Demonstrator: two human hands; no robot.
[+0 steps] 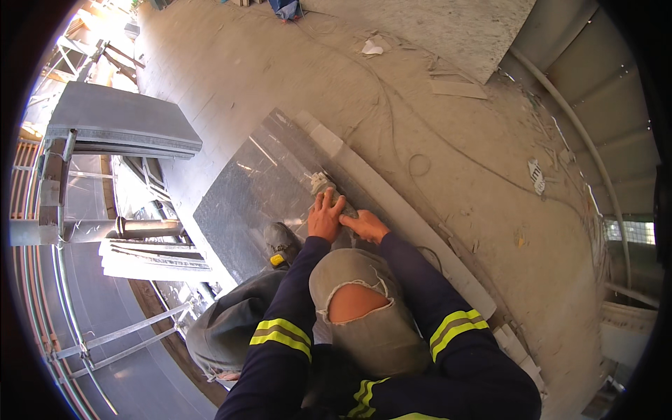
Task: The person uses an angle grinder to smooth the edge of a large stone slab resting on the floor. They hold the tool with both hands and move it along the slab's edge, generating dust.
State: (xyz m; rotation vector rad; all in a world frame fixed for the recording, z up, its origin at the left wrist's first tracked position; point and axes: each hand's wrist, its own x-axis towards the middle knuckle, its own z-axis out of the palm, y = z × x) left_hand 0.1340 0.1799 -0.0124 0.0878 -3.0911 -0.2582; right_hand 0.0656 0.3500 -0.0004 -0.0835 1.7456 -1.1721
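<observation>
Dusty concrete floor [294, 63] carries a dark polished stone slab [252, 196]. Left hand [325, 218] lies on a grinder [329, 190], fingers spread over its body. Right hand [365, 225], just beside it, wraps the same tool with fingers pressed together. A pale guide strip [392, 203] runs just beyond both hands.

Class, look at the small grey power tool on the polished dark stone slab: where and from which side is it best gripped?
Probably around the small grey power tool's body, from above and behind. It lies flat on the polished dark stone slab, head pointing away, and both hands, left and right, already cover its near end.
</observation>
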